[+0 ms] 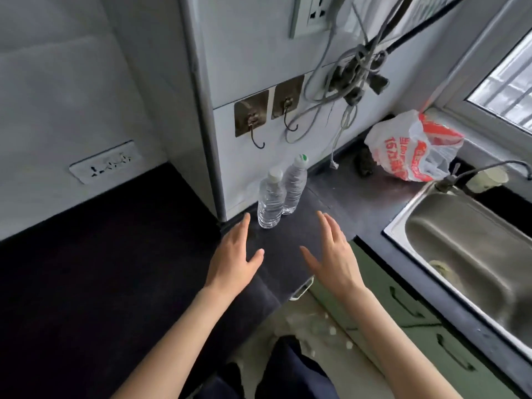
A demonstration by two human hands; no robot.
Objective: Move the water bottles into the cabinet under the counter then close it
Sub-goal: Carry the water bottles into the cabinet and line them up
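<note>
Two clear plastic water bottles stand upright on the dark counter (100,283) against the white wall. The nearer bottle (270,201) has a white cap; the one behind it (295,187) has a green and white cap. My left hand (234,259) hovers just in front and left of the nearer bottle, fingers apart and holding nothing. Over the counter's front edge, my right hand (334,254) is spread open to the right of the bottles. The green cabinet doors (403,309) under the counter, with dark handles, appear closed.
A steel sink (472,249) with a tap sits at the right. A red and white plastic bag (414,148) lies in the back corner by the window. Wall hooks (260,122) and dangling cables (345,90) hang above the bottles. A metal handle (302,289) shows below the counter edge.
</note>
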